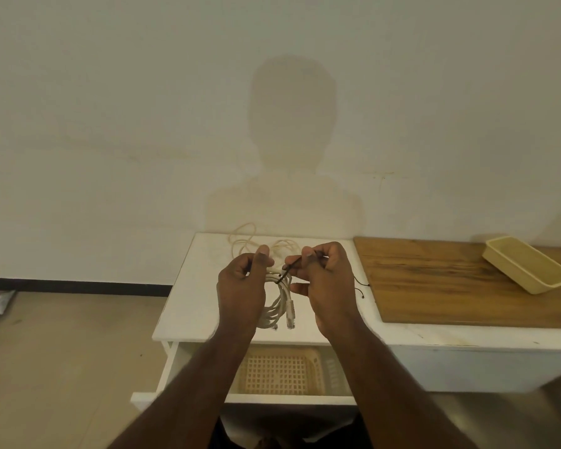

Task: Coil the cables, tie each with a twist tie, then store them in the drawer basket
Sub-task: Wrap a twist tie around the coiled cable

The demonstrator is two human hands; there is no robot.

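A coiled white cable (pixel 280 304) hangs above the white cabinet top (pixel 188 299), its plugs dangling at the bottom. My left hand (pixel 242 286) grips the top of the coil. My right hand (pixel 327 283) pinches a black twist tie (pixel 288 270) that crosses the coil's top. A second, loose cream cable (pixel 250 243) lies on the cabinet top behind my hands. Below, the open drawer (pixel 272 398) holds a beige lattice basket (pixel 282 372).
More black twist ties (pixel 360 288) lie on the cabinet top right of my right hand. A wooden board (pixel 450 283) covers the counter to the right, with a beige tray (pixel 528 268) on it. A wall rises close behind the cabinet.
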